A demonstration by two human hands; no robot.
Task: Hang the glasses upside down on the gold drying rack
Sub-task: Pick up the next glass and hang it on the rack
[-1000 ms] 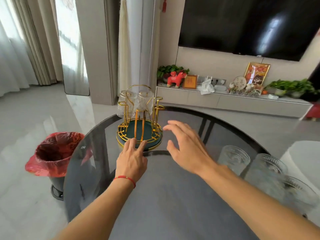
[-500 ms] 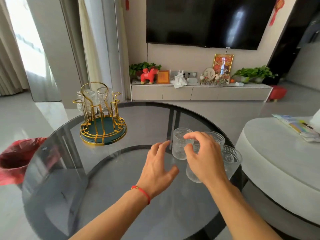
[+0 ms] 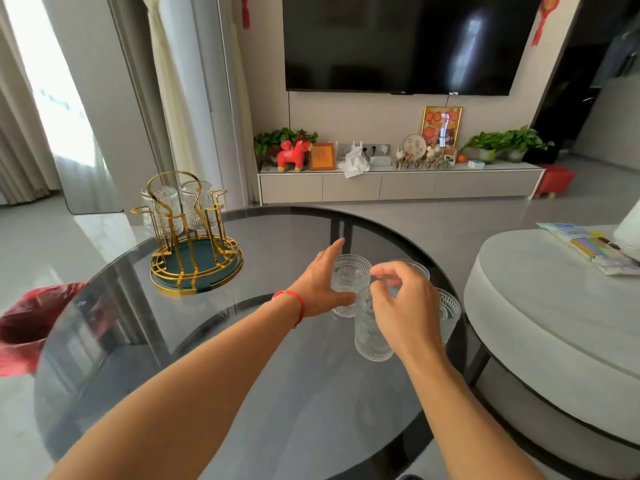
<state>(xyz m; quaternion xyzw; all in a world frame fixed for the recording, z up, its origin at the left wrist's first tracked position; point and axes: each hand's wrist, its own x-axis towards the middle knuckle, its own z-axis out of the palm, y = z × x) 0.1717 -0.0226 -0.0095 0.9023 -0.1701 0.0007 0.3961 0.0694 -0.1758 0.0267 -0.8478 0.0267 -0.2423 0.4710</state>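
A round dark glass counter (image 3: 221,393) carries the gold drying rack (image 3: 194,244) at its far left; the rack stands on a green circular base with gold wire edging. Two ribbed clear glasses (image 3: 199,206) hang upside down on the rack's far prongs, side by side; the near prongs are bare. Four further glasses stand rim-up in a tight cluster at the right of the counter, well apart from the rack. The left hand (image 3: 320,284), with a red cord at the wrist, reaches to the far-left glass (image 3: 349,277): thumb spread along its near side, the other digits extended past its left side, fingers open and not closed around it; contact at the thumb cannot be confirmed. The right hand (image 3: 403,303) hovers over the nearest glass (image 3: 372,337), its fingers (image 3: 382,271) curled loosely above the rim; a firm grip is not evident and the hand reads as open, though it hides the rim. Two more glasses sit behind that hand, one at the far side (image 3: 417,268) and one at the right (image 3: 448,308), both partly hidden. A red-lined bin (image 3: 27,323) stands on the floor left of the counter. A pale round table (image 3: 554,306) adjoins on the right.
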